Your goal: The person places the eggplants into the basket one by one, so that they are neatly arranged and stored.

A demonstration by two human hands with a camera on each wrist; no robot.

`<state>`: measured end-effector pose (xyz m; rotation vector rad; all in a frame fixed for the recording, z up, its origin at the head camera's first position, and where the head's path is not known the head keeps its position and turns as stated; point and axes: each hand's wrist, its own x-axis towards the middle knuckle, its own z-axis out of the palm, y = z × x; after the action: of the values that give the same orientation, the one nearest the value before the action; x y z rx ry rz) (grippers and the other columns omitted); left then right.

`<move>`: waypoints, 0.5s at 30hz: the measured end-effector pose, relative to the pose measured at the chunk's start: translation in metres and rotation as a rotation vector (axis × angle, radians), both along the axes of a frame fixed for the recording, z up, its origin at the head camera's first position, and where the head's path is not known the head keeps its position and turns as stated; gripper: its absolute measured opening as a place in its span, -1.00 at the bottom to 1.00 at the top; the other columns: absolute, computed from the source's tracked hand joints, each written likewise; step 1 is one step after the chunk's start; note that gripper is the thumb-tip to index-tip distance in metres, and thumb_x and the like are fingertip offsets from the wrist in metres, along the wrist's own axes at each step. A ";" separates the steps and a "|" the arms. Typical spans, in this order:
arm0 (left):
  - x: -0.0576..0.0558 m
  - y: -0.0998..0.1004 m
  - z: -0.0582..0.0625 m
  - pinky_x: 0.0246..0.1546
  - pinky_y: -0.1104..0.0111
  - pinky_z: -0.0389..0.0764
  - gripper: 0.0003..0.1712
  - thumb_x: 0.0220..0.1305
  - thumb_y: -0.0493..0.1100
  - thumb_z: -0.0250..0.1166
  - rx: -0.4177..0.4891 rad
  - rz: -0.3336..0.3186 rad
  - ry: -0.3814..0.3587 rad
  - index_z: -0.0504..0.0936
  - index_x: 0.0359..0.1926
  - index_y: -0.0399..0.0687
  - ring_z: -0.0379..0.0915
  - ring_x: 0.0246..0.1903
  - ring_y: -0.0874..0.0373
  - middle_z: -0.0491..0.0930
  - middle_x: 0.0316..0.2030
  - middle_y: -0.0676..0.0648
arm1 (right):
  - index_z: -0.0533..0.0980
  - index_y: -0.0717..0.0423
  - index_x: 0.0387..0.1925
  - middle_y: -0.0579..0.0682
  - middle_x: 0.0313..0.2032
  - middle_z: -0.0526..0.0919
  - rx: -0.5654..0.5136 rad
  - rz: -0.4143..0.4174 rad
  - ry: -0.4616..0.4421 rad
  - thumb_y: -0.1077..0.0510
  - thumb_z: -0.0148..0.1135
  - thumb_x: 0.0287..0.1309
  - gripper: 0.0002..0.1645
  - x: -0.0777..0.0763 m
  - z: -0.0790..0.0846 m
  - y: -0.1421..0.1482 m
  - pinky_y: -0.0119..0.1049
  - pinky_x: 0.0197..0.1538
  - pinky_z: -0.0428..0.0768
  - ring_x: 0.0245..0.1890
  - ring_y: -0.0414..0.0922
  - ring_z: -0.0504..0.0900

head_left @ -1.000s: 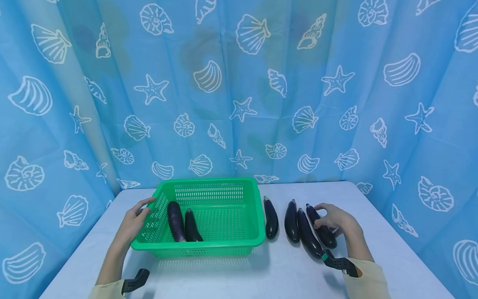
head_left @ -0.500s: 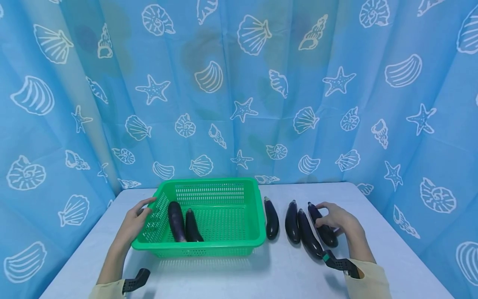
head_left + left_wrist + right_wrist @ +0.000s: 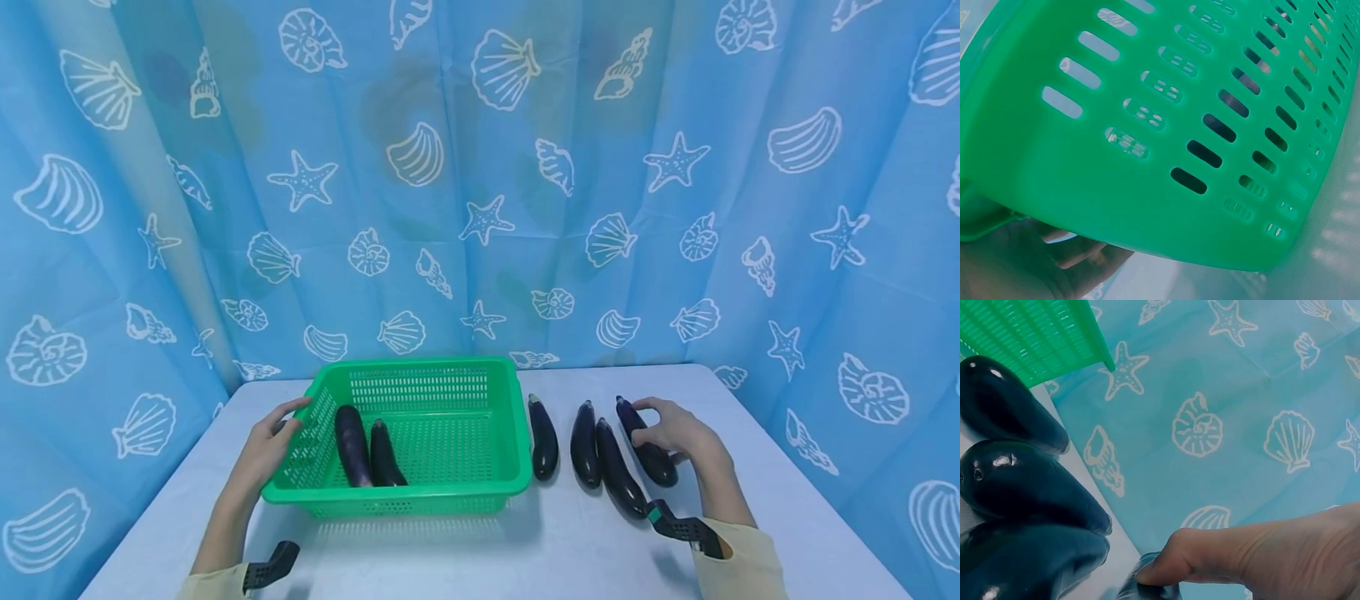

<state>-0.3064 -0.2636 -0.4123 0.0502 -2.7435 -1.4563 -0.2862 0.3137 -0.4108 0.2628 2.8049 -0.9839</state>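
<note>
My left hand (image 3: pixel 264 446) holds the left rim of a green plastic basket (image 3: pixel 427 492); in the left wrist view its fingers (image 3: pixel 1082 259) are partly hidden by the basket wall. Two dark purple eggplants, one thicker (image 3: pixel 352 446) and one slimmer (image 3: pixel 384 457), lie inside the basket toward its left. On the right, my right hand (image 3: pixel 686 435) grips an eggplant (image 3: pixel 651 457) between thumb and fingers. The right wrist view shows the thumb (image 3: pixel 1175 559) pressed on this eggplant (image 3: pixel 1154 591), most of which is out of frame.
Three more eggplants lie between the basket and my right hand: one beside the basket (image 3: pixel 543 442), then two close together, a nearer-left one (image 3: pixel 585 446) and a longer one (image 3: pixel 621 475). A white-covered table (image 3: pixel 420 558) ends at a blue shell-print curtain (image 3: pixel 480 167).
The eggplant in my right hand has shifted slightly up and away from me, with the hand rising a little. My left hand, the basket and the other eggplants stay put.
</note>
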 end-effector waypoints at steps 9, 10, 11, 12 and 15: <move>0.000 0.000 0.000 0.33 -0.33 0.10 -0.43 0.53 -0.04 -0.21 -0.003 0.002 -0.012 0.16 0.50 0.08 0.06 0.42 -0.38 0.12 0.46 -0.37 | 0.26 0.21 0.37 0.50 0.24 0.36 -0.008 0.027 0.036 0.07 0.26 0.19 -0.23 0.001 0.006 -0.002 0.08 -0.20 0.69 -0.13 0.19 0.63; 0.000 0.000 0.000 0.33 -0.32 0.10 -0.43 0.53 -0.04 -0.21 -0.003 0.002 -0.012 0.16 0.50 0.08 0.07 0.42 -0.38 0.12 0.46 -0.37 | 0.26 0.21 0.37 0.50 0.23 0.37 -0.011 0.030 0.040 0.07 0.26 0.19 -0.23 0.001 0.007 -0.002 0.08 -0.20 0.69 -0.13 0.18 0.63; 0.000 0.000 0.000 0.33 -0.32 0.11 -0.43 0.53 -0.04 -0.21 -0.002 0.003 -0.011 0.16 0.50 0.08 0.08 0.42 -0.37 0.13 0.46 -0.37 | 0.26 0.21 0.37 0.50 0.22 0.38 -0.015 0.032 0.042 0.07 0.26 0.18 -0.23 0.001 0.008 -0.003 0.08 -0.20 0.69 -0.13 0.18 0.63; 0.000 0.000 0.000 0.33 -0.32 0.12 -0.43 0.53 -0.04 -0.21 -0.003 0.003 -0.011 0.16 0.50 0.08 0.09 0.41 -0.37 0.14 0.45 -0.37 | 0.26 0.21 0.37 0.50 0.22 0.38 -0.017 0.033 0.045 0.07 0.26 0.18 -0.23 0.002 0.008 -0.003 0.08 -0.20 0.69 -0.13 0.17 0.63; 0.000 0.000 0.000 0.31 -0.32 0.13 -0.43 0.53 -0.03 -0.21 -0.004 0.003 -0.011 0.15 0.50 0.08 0.10 0.40 -0.38 0.14 0.45 -0.38 | 0.26 0.22 0.37 0.50 0.20 0.40 -0.020 0.036 0.049 0.06 0.26 0.18 -0.23 0.003 0.009 -0.004 0.08 -0.20 0.69 -0.14 0.17 0.64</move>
<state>-0.3060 -0.2633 -0.4120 0.0631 -2.7543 -1.4536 -0.2833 0.3098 -0.4016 0.1869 2.8317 -1.0235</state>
